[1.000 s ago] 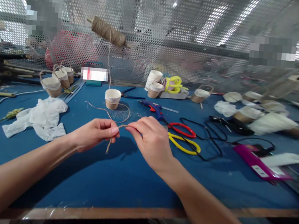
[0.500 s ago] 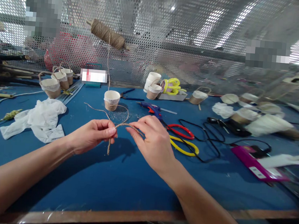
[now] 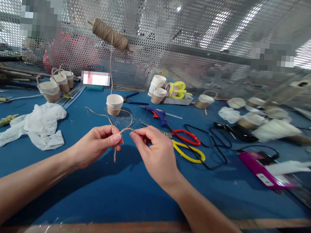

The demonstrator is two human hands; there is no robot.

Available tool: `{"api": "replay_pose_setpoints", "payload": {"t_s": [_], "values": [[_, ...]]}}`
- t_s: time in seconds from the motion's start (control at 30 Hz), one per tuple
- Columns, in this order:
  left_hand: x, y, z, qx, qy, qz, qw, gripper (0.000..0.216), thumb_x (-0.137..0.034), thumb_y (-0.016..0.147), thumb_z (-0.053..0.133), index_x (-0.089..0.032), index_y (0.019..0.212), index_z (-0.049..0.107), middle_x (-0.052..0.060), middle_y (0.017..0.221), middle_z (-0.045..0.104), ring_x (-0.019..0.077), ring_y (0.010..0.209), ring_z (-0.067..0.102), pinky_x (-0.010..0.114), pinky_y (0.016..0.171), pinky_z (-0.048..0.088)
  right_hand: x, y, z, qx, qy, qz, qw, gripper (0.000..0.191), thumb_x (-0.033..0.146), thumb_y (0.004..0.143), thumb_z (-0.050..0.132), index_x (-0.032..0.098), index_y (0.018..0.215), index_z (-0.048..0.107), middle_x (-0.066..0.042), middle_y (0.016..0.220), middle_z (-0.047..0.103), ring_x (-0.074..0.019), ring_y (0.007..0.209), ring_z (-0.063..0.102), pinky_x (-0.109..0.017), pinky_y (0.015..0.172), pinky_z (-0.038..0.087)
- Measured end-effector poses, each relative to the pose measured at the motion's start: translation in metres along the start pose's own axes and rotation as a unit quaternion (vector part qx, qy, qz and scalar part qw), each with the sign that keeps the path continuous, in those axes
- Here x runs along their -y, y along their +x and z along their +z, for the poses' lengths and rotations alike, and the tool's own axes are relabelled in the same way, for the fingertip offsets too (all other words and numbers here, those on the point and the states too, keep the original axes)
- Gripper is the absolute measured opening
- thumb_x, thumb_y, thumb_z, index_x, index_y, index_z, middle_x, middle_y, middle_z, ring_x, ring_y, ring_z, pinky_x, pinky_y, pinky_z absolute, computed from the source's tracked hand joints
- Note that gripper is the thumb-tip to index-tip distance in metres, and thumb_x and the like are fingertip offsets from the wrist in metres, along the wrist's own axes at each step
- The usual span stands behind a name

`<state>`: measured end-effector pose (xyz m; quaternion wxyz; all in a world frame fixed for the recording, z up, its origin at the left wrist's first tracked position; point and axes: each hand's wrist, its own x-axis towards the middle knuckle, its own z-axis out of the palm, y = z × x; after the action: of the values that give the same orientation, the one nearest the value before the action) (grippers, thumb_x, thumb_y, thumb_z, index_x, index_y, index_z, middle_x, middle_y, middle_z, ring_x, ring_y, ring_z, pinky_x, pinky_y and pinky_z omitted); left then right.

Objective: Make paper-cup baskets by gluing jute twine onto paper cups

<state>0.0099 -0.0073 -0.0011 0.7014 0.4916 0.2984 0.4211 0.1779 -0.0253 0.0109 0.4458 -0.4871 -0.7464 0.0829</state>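
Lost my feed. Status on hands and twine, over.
Left hand and right hand pinch jute twine. Short end hangs. Scissors beside right hand.

Both hands raised together, fingertips pinched.

The left hand (image 3: 96, 144) comes in from the lower left, thumb pressed against curled fingers. The right hand (image 3: 155, 151) reaches in from the lower right, back facing up, thumb and forefinger closed. Fingertips nearly meet; both forearms are bare.

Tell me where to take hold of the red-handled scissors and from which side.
Grip the red-handled scissors by the red loop, probably from above. The loop lies flat on the blue table with its opening upward, while the blades point left, close to the right hand, and a black cable runs along their right.
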Motion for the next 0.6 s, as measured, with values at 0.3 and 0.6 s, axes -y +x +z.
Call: {"api": "replay_pose_setpoints", "payload": {"t_s": [0.3,0.6], "values": [[-0.006,0.003,-0.007,0.023,-0.029,-0.068,0.997,0.028,-0.039,0.061,0.073,-0.013,0.061,0.062,-0.002,0.058,0.057,0.0065,0.053,0.047,0.019,0.053,0.035,-0.015,0.016,-0.011,0.191,0.287,0.201,0.917,0.019,0.034,0.073,0.061,0.015,0.072,0.060,0.005,0.053,0.047,-0.0054,0.044,0.037,-0.020,0.042,0.031],[-0.005,0.004,-0.008,-0.021,-0.001,-0.015,1.000,0.020,-0.034,0.060,0.074,-0.016,0.061,0.066,-0.001,0.067,0.060,0.0074,0.058,0.043,0.021,0.058,0.034,-0.008,0.012,-0.013,-0.022,0.077,0.024,0.997,0.012,0.025,0.080,0.054,0.017,0.076,0.061,-0.003,0.076,0.060,-0.0117,0.065,0.052,-0.026,0.059,0.043]]}}
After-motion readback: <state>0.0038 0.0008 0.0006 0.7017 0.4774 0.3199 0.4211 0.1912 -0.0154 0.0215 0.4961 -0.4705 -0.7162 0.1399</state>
